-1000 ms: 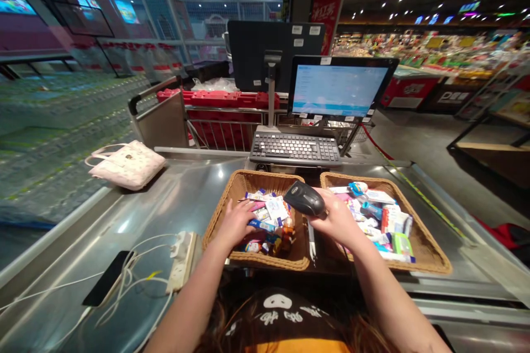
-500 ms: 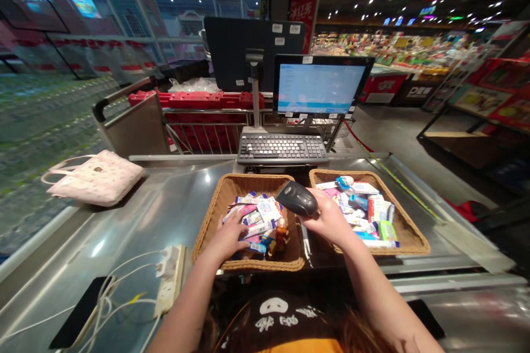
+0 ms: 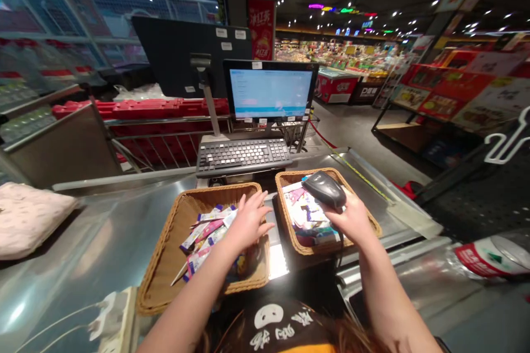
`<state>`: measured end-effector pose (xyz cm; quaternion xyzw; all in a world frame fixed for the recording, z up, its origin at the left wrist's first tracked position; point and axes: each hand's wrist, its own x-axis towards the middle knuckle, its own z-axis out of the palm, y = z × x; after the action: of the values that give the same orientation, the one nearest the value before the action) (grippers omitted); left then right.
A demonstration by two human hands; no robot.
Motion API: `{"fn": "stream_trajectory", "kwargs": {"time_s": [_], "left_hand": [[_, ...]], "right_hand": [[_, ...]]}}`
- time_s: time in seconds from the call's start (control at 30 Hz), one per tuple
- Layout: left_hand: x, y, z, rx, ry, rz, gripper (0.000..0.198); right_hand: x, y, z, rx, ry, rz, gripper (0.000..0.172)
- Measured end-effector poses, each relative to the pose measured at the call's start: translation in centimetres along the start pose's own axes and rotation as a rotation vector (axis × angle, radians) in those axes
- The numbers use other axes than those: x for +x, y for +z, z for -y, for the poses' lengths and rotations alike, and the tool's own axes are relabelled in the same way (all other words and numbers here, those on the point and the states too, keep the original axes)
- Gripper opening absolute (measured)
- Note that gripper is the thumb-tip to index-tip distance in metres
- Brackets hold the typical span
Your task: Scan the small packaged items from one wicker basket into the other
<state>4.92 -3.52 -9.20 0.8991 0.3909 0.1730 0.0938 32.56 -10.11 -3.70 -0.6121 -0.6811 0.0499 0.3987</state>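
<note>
My right hand is wrapped round a black handheld barcode scanner, which hangs over the right wicker basket. Small packets and wrapped goods lie in that basket, lit brightly below the scanner. My left hand is open with its fingers spread, above the right side of the left wicker basket. Beneath that hand and forearm, several slim purple, pink and white packets are heaped. The forearm hides part of the heap.
Behind the baskets stand a keyboard and a lit monitor. A pale bag rests on the metal counter at left. White cables and a power strip lie front left; a red-labelled bottle lies at right.
The view has turned to the right. My left hand has gone from the packets at the basket's left to its right side. The scanner has moved right, over the right basket.
</note>
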Motion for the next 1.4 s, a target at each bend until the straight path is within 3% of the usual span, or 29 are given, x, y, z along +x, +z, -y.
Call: {"fn": "stream_trajectory", "kwargs": {"time_s": [0.17, 0.33, 0.53, 0.73, 0.97, 1.17, 1.4], "left_hand": [[7.1, 3.8, -4.6, 0.019, 0.219, 0.106, 0.034], [12.5, 8.4, -8.3, 0.133, 0.365, 0.216, 0.027], [15.1, 12.8, -9.9, 0.199, 0.394, 0.258, 0.018], [16.0, 14.6, -10.1, 0.161, 0.391, 0.263, 0.025], [16.1, 14.4, -9.4, 0.111, 0.311, 0.218, 0.018], [15.4, 11.4, -7.9, 0.083, 0.274, 0.178, 0.006], [13.6, 7.4, -5.3, 0.086, 0.278, 0.078, 0.016]], "right_hand": [[-0.3, -3.2, -2.9, -0.049, 0.044, -0.109, 0.019], [-0.3, -4.7, -5.2, -0.038, 0.056, -0.116, 0.016], [-0.2, -5.8, -6.9, 0.0, 0.083, -0.119, 0.012], [0.1, -6.4, -8.4, 0.018, 0.089, -0.132, 0.015], [0.8, -6.2, -9.1, 0.045, 0.103, -0.111, 0.016], [1.1, -5.7, -9.3, 0.033, 0.105, -0.099, 0.019], [1.2, -5.1, -8.6, 0.043, 0.087, -0.068, 0.018]]}}
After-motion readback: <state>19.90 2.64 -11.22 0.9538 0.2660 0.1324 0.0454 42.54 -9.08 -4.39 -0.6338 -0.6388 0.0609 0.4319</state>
